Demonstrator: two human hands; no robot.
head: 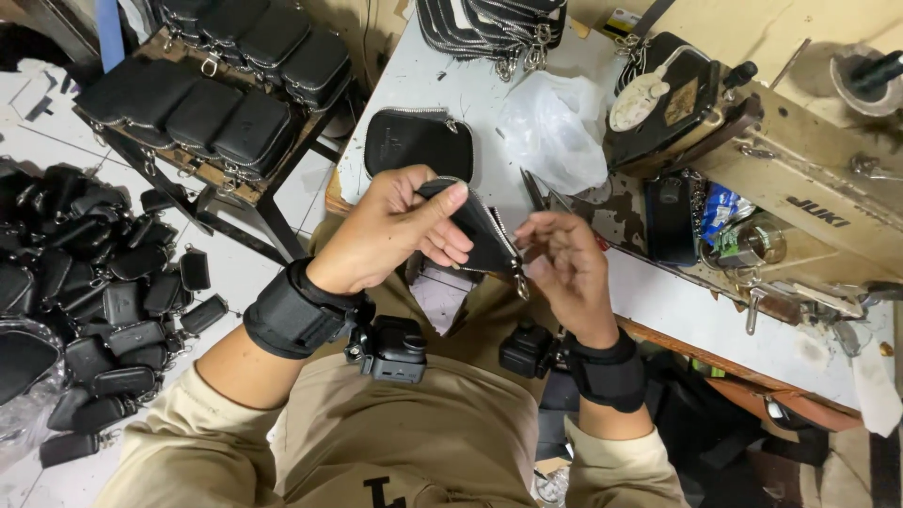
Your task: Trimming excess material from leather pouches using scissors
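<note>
Sitting at the centre of the frame, a small black zip pouch is held up over the person's lap, its silver zipper running along the edge and a metal pull dangling at its lower end. Left hand has it from the left, thumb laid flat across the top and the fingers curled tight underneath, pinching the pouch. Right hand is up against the right edge, fingers bent and loosely bunched toward the zipper; whether they actually grip it I cannot tell. Both wrists carry black straps with small cameras. Just above the hands, another black pouch lies flat on the white table, with a crumpled clear plastic bag beside it to the right. Upper right of the frame shows a beige sewing machine. Upper left, a rack is loaded with black pouches, and a big heap of them covers the floor at the left edge.
</note>
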